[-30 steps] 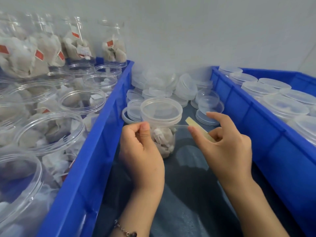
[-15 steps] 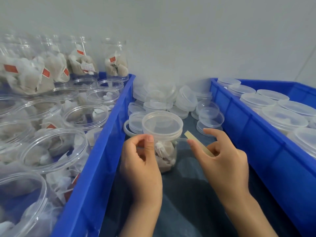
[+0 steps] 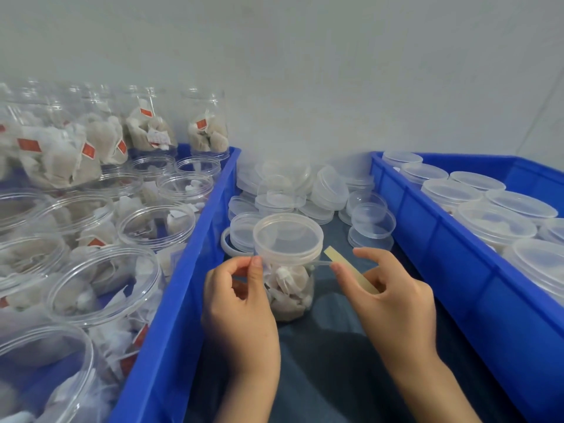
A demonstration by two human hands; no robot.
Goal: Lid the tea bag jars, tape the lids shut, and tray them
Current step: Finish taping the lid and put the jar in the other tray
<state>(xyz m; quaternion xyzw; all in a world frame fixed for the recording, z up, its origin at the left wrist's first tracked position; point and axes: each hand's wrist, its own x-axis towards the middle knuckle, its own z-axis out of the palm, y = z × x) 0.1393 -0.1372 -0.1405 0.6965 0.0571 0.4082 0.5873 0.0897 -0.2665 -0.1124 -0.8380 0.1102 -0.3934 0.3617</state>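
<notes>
Taping is under way: the left hand (image 3: pixel 244 300) pinches clear tape (image 3: pixel 320 263) at the lidded jar (image 3: pixel 288 264), the right hand (image 3: pixel 387 294) pinches its backing strip (image 3: pixel 351 271); next, probably wrap the rim.

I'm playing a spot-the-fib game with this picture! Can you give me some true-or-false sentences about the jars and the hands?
1. The jar between the hands has a lid on it. True.
2. The jars in the left bin all have lids on. False: the nearer ones stand open, with tea bags inside.
3. The right hand holds a yellowish strip. True.
4. The right bin is full of open jars. False: the jars there have lids on.
5. Loose lids lie piled behind the middle jar. True.
6. The left hand rests inside the left bin. False: it is beside the middle jar, pinching at its side.
</notes>
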